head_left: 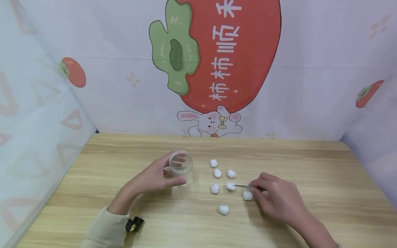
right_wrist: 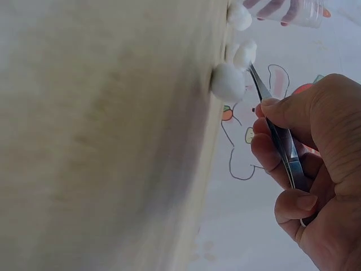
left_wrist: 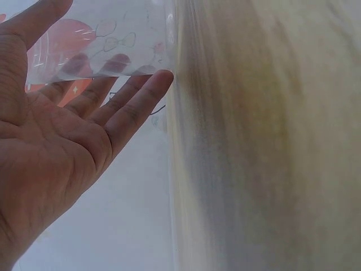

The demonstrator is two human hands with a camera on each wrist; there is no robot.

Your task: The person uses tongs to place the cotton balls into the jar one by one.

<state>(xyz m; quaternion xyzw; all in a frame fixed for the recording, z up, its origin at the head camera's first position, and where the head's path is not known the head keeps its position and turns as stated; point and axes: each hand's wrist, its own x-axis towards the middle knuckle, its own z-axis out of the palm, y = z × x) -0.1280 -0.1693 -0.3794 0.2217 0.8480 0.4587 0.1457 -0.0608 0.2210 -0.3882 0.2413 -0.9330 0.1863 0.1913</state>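
Note:
My left hand (head_left: 158, 175) holds a clear, open-topped plastic jar (head_left: 186, 174), thumb on the near side and fingers behind. The jar stands upright on the table, and no contents show in it. In the left wrist view, the fingers of the left hand (left_wrist: 67, 124) lie along the jar's wall (left_wrist: 130, 39). My right hand (head_left: 277, 196) grips metal tweezers (head_left: 243, 186), whose tips meet a white cotton ball (head_left: 230, 186). The right wrist view shows the tweezers (right_wrist: 276, 127) between thumb and fingers, with their tips at a cotton ball (right_wrist: 245, 55).
Several more cotton balls lie about on the wooden table (head_left: 173, 220); one (head_left: 247, 195) is close to the right fingertips and another (head_left: 223, 209) lies nearer the front. A small black object (head_left: 134, 224) is beside the left sleeve. A printed cloth (head_left: 118, 103) hangs behind the table.

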